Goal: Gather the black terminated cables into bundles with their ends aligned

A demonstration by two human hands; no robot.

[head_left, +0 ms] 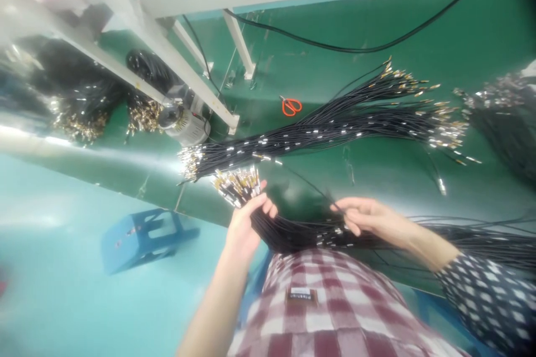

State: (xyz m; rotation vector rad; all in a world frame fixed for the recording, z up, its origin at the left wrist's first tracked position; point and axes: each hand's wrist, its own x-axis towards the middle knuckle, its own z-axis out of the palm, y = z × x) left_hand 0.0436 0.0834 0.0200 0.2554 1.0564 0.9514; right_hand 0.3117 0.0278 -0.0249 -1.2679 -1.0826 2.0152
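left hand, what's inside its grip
The left hand holds a bundle of black cables, with their white and gold-coloured tips fanning out beyond it. The stretch inside the grip is covered by the hand and cannot be seen.

Passable toward bench's (310, 81) far edge past scissors (290, 101) | blocked leftward by frame legs (240, 42), motor (187, 125) | barred nearer by wire bundle (293, 136)

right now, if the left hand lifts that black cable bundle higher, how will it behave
The black cable bundle would probably sag, since it curves sideways past the left hand. It may be fairly heavy, judging by its thickness. Its tips could snag on one another, as they spread unevenly.
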